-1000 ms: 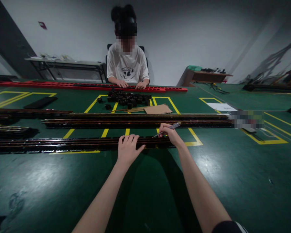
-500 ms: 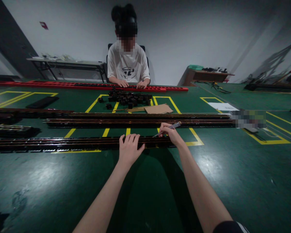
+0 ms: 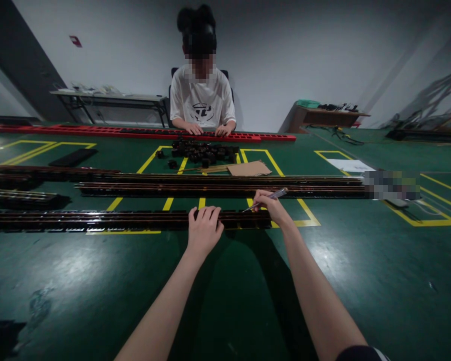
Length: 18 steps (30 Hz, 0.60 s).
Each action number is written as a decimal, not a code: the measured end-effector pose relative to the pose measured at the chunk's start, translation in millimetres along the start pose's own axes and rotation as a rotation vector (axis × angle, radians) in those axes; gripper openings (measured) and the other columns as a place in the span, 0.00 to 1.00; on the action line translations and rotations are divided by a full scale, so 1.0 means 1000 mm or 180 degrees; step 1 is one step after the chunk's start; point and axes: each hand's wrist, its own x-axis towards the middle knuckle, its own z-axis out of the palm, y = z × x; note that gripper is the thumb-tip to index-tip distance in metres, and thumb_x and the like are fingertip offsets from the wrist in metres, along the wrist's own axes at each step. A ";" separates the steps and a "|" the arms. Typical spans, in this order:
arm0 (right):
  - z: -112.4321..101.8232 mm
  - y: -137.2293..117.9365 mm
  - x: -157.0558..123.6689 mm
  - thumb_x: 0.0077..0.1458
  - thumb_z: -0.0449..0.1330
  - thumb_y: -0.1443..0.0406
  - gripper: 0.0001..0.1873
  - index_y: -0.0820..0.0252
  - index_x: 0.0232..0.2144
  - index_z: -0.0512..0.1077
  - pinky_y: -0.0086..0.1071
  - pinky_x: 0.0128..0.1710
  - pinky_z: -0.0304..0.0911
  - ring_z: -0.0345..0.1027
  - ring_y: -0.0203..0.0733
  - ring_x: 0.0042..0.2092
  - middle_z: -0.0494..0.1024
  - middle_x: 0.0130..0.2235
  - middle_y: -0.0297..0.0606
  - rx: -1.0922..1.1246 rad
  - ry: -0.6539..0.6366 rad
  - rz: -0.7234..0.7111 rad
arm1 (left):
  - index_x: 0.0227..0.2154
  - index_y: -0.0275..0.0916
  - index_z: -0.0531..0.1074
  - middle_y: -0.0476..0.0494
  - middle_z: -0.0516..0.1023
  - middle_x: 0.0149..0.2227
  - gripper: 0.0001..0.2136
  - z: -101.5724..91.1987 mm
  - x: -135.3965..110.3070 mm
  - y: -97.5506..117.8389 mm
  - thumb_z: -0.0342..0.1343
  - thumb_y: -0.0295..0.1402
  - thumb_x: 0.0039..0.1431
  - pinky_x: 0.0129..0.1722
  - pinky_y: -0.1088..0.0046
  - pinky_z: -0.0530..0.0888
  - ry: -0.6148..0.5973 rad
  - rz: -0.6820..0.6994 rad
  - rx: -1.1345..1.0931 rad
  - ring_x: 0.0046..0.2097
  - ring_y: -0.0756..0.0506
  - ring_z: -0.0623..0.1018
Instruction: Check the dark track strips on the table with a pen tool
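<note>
A long, dark, glossy strip (image 3: 135, 219) with thin coppery lines along it lies across the table in front of me. My left hand (image 3: 205, 228) is on this strip near its right end, fingers curled over it and thumb close in on the near side. Between the fingers of my right hand (image 3: 268, 203) is a slim screwdriver (image 3: 279, 193), held like a pen. It slants down to the left, its thin tip at the strip's top, just right of my left hand. Whether the tip touches cannot be made out.
Behind lies another bundle of dark strips (image 3: 225, 189). Farther back are a piece of cardboard (image 3: 249, 168), a pile of small black parts (image 3: 206, 152) and a long red rack (image 3: 274, 137). A person (image 3: 202, 95) sits opposite, hands on the rack. Yellow tape marks the green table (image 3: 233, 301).
My left thumb has drawn in toward the fingers on the strip. My right hand still holds the screwdriver at nearly the same spot. The whole view has shifted slightly.
</note>
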 end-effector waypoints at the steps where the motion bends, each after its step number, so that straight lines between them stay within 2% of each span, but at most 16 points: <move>1: 0.000 0.000 0.000 0.41 0.55 0.65 0.08 0.59 0.14 0.65 0.30 0.26 0.58 0.62 0.34 0.21 0.69 0.16 0.31 -0.0022 0.0002 -0.0009 | 0.45 0.37 0.71 0.41 0.76 0.46 0.14 0.000 0.000 0.000 0.47 0.31 0.58 0.55 0.53 0.59 -0.0004 0.0001 -0.0007 0.49 0.41 0.72; 18: -0.005 0.004 0.001 0.39 0.56 0.66 0.08 0.58 0.13 0.64 0.31 0.24 0.58 0.62 0.35 0.20 0.68 0.17 0.31 0.0056 0.0076 -0.0012 | 0.47 0.38 0.70 0.40 0.75 0.47 0.16 -0.001 -0.001 -0.002 0.43 0.28 0.59 0.56 0.52 0.58 -0.0144 -0.0003 -0.0091 0.50 0.40 0.71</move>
